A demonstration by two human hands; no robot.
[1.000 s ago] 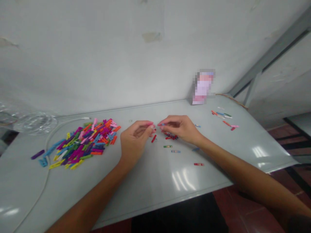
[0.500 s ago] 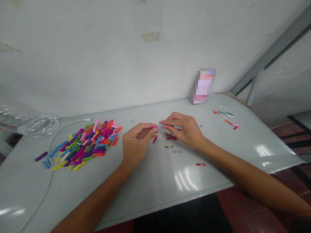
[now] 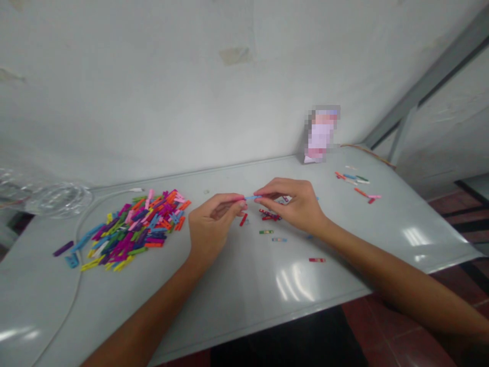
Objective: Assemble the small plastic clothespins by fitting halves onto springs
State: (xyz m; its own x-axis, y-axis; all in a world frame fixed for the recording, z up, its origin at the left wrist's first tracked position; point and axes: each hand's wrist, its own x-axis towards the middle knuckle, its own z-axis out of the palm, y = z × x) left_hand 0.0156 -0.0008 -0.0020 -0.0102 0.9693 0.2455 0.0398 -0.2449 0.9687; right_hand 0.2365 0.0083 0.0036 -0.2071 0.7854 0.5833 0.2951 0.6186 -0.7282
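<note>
A small light-blue clothespin spans the gap between my fingertips, above the middle of the table. The thumb and fingers of my left hand pinch its left end, while my right hand pinches the right end. Its ends are hidden by the fingers. Below the hands lie several red clothespins, partly covered by my right hand, and a single red piece near my left fingers. Closer to me are a green clothespin, a blue one and a dark red one, lying flat and apart.
A large heap of colourful clothespins covers the left side of the table. A white cable curves around it, by clear plastic wrap. A blurred pink card leans on the wall. Several loose pieces lie far right.
My hands have drawn slightly apart, so more of the blue clothespin shows between the fingertips. Both hands still pinch it. The other pieces appear unmoved.
</note>
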